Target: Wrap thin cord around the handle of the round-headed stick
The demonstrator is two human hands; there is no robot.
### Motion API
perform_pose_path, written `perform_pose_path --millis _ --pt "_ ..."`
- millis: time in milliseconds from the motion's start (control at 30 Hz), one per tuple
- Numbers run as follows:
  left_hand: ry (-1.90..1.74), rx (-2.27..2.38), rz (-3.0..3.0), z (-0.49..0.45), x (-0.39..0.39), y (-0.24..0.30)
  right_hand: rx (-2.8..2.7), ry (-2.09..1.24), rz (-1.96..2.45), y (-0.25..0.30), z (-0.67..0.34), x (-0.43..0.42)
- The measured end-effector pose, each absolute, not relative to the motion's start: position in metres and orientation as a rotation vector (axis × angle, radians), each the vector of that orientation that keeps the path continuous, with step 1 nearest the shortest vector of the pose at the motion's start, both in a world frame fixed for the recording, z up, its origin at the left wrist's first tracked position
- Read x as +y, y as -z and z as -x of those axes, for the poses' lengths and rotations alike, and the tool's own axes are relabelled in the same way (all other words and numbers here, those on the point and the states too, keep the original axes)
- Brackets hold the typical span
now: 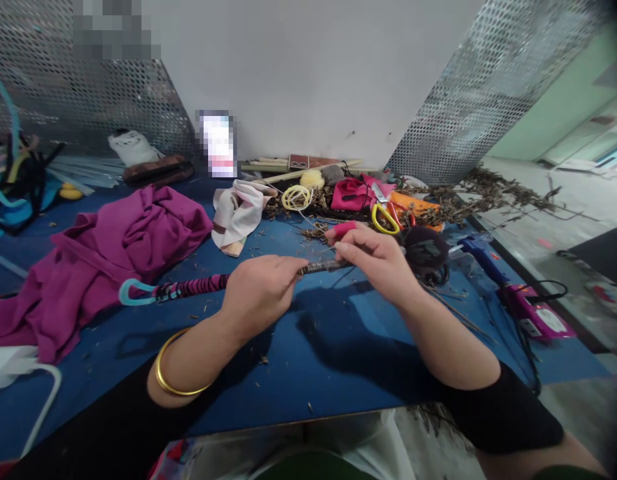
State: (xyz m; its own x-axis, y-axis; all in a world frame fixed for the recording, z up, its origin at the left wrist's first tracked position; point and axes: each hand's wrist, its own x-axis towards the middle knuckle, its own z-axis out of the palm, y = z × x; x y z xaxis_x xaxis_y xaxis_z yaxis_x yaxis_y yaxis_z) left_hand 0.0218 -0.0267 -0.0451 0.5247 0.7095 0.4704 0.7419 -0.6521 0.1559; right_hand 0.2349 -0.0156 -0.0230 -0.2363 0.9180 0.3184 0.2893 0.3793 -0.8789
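Magenta-and-black thread-wrapped slim rod [193,288]: held above the flat blue tabletop [268,397], pale-blue loop [125,293] at left.
Left hand [263,290]: clamped around the rod's middle.
Right hand [373,257]: thumb and fingers nearly together by the grey section [323,266]; anything pinched cannot be told.
Wrapping: judged done leftward, seemingly unfinished rightward.

We've got both arms reaching in from the bottom corners, forearms angled inward. Left hand [261,287]: fist closed, back of hand up, fingers curled under out of sight, left thumb [295,265] pointing right. Right hand [375,257] sits slightly higher and farther right, right thumb [354,255] and fingertips pinched together, pointing left. Both our elbows are bent. Hands near each other, not touching.
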Motion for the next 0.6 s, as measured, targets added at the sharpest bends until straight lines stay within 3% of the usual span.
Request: perform_pose_path --millis 333,600 --pt "0.745 -1.713 2.523 0.015 -0.006 0.016 -1.138 -1.029 0.892 0.004 -0.319 0.014" --pt "0.774 -1.733 2.699 0.02 -0.005 0.008 -0.971 -0.961 1.135 0.025 -0.366 0.044"
